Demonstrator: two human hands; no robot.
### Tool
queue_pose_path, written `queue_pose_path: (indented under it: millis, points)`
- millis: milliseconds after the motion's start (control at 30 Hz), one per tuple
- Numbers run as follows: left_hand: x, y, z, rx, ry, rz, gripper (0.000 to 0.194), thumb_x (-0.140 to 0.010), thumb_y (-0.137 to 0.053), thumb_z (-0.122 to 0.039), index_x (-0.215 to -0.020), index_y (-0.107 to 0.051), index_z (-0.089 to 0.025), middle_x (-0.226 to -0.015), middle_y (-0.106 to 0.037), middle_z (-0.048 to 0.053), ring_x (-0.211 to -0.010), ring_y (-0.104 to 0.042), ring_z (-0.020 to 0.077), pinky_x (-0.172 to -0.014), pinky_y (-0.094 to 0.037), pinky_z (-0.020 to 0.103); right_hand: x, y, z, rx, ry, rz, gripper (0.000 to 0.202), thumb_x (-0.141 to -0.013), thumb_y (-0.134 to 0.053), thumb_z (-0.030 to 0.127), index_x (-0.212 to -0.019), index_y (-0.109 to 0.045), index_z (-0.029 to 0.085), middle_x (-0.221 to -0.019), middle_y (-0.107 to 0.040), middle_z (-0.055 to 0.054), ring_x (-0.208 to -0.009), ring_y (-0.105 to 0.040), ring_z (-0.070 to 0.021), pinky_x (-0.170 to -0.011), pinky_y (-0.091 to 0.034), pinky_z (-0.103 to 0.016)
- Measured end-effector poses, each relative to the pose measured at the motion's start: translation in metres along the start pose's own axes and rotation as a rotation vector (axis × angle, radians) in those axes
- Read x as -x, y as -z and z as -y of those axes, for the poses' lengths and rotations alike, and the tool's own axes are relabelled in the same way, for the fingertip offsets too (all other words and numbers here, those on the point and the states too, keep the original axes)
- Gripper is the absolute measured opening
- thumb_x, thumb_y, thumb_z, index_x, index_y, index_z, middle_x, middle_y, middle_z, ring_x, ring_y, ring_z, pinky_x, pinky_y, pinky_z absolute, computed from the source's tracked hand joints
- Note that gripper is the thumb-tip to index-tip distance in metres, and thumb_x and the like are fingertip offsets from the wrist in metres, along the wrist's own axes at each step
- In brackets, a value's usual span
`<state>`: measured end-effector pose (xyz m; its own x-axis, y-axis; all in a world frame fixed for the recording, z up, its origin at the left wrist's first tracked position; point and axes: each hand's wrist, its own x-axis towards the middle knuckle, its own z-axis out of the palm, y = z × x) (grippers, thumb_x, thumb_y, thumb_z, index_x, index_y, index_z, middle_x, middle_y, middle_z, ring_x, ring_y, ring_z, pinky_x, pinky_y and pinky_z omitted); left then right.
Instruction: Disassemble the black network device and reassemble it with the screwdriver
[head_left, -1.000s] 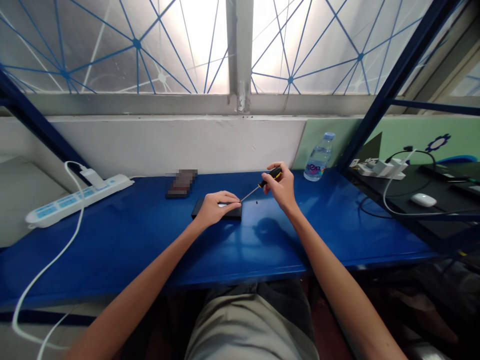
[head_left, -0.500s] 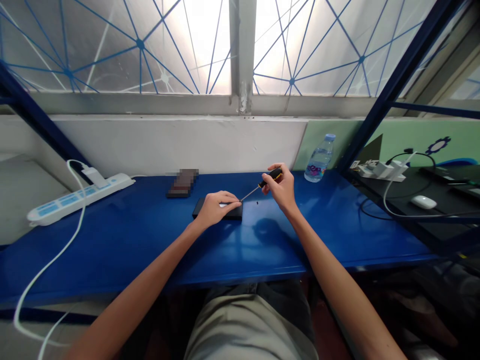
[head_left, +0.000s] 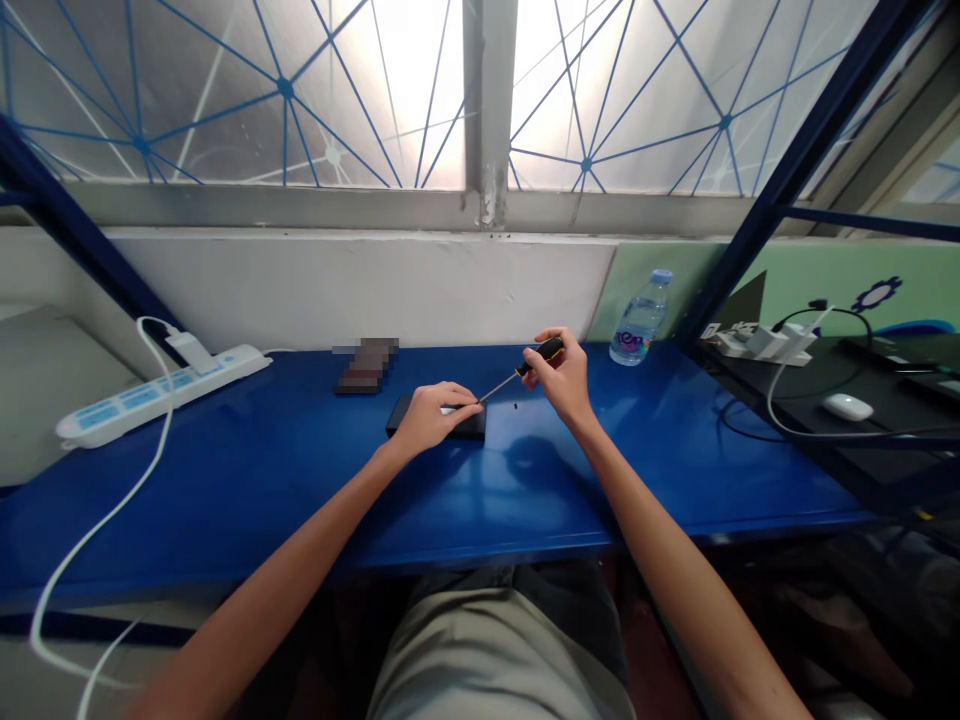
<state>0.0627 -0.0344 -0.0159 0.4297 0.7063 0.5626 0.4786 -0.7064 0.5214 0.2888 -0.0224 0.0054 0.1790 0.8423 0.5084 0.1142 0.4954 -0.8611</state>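
Note:
A flat black rectangular box lies on the blue table, with a small white patch on top. My left hand rests across it, fingers along its far side and thumb on top, gripping it near the right end. My right hand is closed around the black and yellow handle of a screwdriver. Its thin metal shaft slants down to the left, and the tip meets the box's right end beside my left fingertips. What sits under the tip is hidden. A tiny dark piece, perhaps a screw, lies just right of the box.
A dark, partly pixelated object lies behind the box to the left. A white power strip with a trailing cable is at far left. A water bottle stands at back right. A white mouse sits on the dark surface at right.
Both hands, the screwdriver and the box keep almost the same positions. The whole view has shifted very slightly.

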Motion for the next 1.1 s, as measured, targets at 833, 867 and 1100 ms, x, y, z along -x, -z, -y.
queue_pose_path:
  millis: [833,867,1100]
  points:
    - [0.000,0.007,0.008,-0.266,0.104,0.243,0.074,-0.073,-0.076,-0.065,-0.135,-0.062,-0.028,-0.131,-0.068,0.008,-0.121,-0.060,0.0340,-0.103,-0.047,0.048,-0.007,0.008,0.000,0.034,-0.015,-0.062,0.024,-0.074,-0.065,0.028,-0.093,-0.052,0.025,-0.050,-0.054,0.010,-0.042,-0.061,-0.0172,-0.043,-0.048,-0.026]
    - [0.000,0.008,0.008,-0.246,0.110,0.209,0.073,-0.073,-0.076,-0.065,-0.134,-0.063,-0.028,-0.130,-0.068,0.008,-0.120,-0.060,0.0335,-0.102,-0.048,0.047,-0.007,0.008,0.000,0.026,-0.013,-0.067,0.024,-0.074,-0.065,0.028,-0.094,-0.052,0.025,-0.050,-0.055,0.010,-0.042,-0.061,-0.0172,-0.043,-0.048,-0.026]
    - [-0.001,0.015,0.007,-0.128,0.161,0.010,0.065,-0.074,-0.078,-0.059,-0.129,-0.065,-0.026,-0.128,-0.068,0.008,-0.119,-0.062,0.0299,-0.103,-0.050,0.043,-0.006,0.006,0.002,-0.077,-0.008,-0.051,0.025,-0.076,-0.068,0.031,-0.093,-0.051,0.025,-0.051,-0.055,0.010,-0.041,-0.061,-0.0166,-0.042,-0.048,-0.027]
